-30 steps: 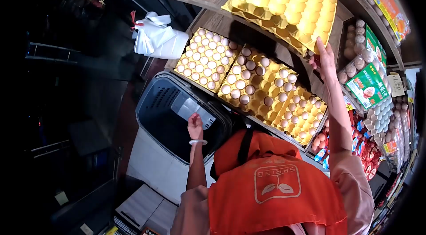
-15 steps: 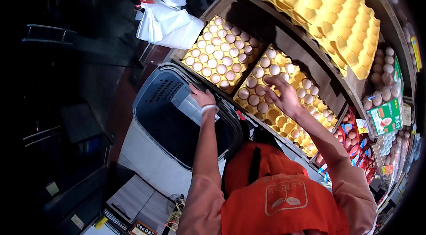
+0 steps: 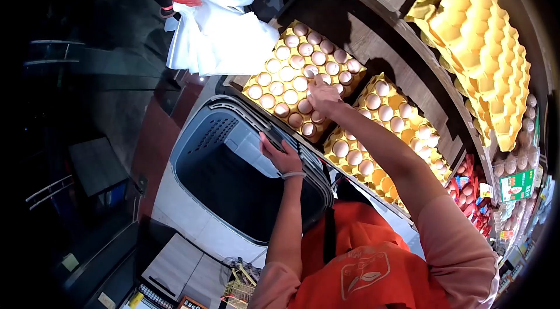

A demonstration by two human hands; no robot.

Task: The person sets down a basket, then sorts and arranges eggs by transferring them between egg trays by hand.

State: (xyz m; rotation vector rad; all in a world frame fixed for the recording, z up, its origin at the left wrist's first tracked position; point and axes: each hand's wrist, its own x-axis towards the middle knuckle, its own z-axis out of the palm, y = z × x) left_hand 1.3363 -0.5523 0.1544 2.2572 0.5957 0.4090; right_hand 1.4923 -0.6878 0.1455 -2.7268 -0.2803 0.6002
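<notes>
My right hand [image 3: 322, 94] is over the left yellow egg tray [image 3: 261, 101], which holds rows of pale eggs [image 3: 290, 97]. Its fingers are bunched and point down among the eggs, touching or nearly touching one; whatever is under the fingertips is hidden. Over the near rim of a grey-blue plastic basket [image 3: 192, 128], my left hand [image 3: 282, 156] has its fingers stretched and apart, holding nothing. To the right, a second yellow egg tray [image 3: 382, 183] has eggs in some cups and bare cups toward its near side. My right forearm covers part of that tray.
A white plastic bag bundle [image 3: 219, 32] with a red tie hangs beyond the basket. Stacked yellow egg trays [image 3: 481, 46] stand on the upper shelf. Packed eggs [image 3: 516, 172] and red-netted eggs [image 3: 469, 195] are at the right. A wooden shelf edge [image 3: 402, 46] curves above the trays.
My right hand has moved from the right egg tray to the left one, its fingers drawing closer together. My left hand stays by the basket. The view has shifted slightly.
</notes>
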